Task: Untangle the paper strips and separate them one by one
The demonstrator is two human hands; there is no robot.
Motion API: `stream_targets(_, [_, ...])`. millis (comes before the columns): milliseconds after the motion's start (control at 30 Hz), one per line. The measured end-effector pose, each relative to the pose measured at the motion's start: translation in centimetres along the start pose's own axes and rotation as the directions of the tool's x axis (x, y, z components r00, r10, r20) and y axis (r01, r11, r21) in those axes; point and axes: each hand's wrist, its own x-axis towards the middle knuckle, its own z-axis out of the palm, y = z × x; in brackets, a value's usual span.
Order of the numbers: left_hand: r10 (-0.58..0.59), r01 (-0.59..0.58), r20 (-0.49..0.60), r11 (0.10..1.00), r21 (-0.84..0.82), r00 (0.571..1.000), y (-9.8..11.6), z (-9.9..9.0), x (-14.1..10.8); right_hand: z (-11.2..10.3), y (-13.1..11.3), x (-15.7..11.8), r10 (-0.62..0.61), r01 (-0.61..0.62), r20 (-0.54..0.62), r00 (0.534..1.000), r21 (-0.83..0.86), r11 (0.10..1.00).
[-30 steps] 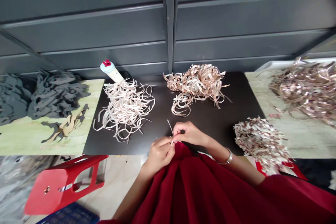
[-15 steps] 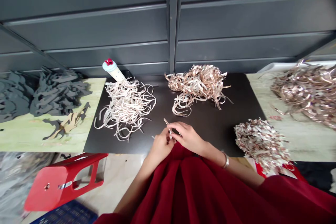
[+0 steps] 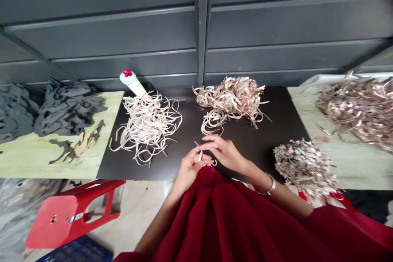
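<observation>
Both of my hands meet over the front edge of the dark table, just above the red cloth on my lap. My left hand (image 3: pixel 190 168) is closed on a thin pale strip (image 3: pixel 200 155), which stands up bent between its fingers. The fingers of my right hand (image 3: pixel 225 152) pinch the same strip near its upper end. One curled end shows below the right fingers. Beyond my left hand lies a loose heap of pale strips (image 3: pixel 150 123). Beyond my right hand lies a tangled pile of shiny rose-gold strips (image 3: pixel 235 96).
A light cylinder bottle (image 3: pixel 133 83) with a red top stands behind the pale heap. At right are a bundle of knotted strips (image 3: pixel 305 168) and a larger metallic pile (image 3: pixel 362 108). Dark grey cut pieces (image 3: pixel 69 108) lie left. A red stool (image 3: pixel 58 217) is below, and a grey panel (image 3: pixel 138 28) rises behind.
My right hand has lifted slightly up and to the right, its fingers straighter. My left hand has turned, so more of the bent strip shows between the hands.
</observation>
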Motion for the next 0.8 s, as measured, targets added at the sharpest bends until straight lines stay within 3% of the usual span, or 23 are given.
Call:
stream_targets(100, [-0.011,0.012,0.027,1.0,-0.017,1.0,0.2,-0.1,-0.1,-0.8,-0.3,0.0,0.049,-0.053,0.075,0.996,0.048,0.997])
stream_targets(267, [0.029,-0.01,-0.123,0.988,0.153,0.992,-0.8,-0.5,0.9,-0.3,-0.4,-0.1,-0.088,0.086,0.179,0.98,0.023,0.996])
stream_targets(433, [-0.003,0.02,-0.156,0.994,0.107,0.988,-1.2,-0.9,0.7,-1.6,0.0,0.0,-0.127,0.117,0.279,0.952,0.052,0.992])
stream_targets(533, [0.034,0.009,-0.139,0.955,0.295,0.99,-0.6,-1.4,0.3,-2.7,0.1,0.1,-0.123,0.097,0.322,0.939,0.095,0.991])
stream_targets(667, [0.22,-0.05,-0.153,0.71,0.702,0.963,0.1,-1.5,0.2,-2.9,0.2,0.0,-0.1,0.081,0.322,0.941,0.072,0.994])
stream_targets(800, [0.341,-0.144,-0.002,0.403,0.904,0.94,0.0,-1.6,-0.5,-3.4,1.4,0.1,-0.072,-0.054,0.424,0.903,0.279,0.959])
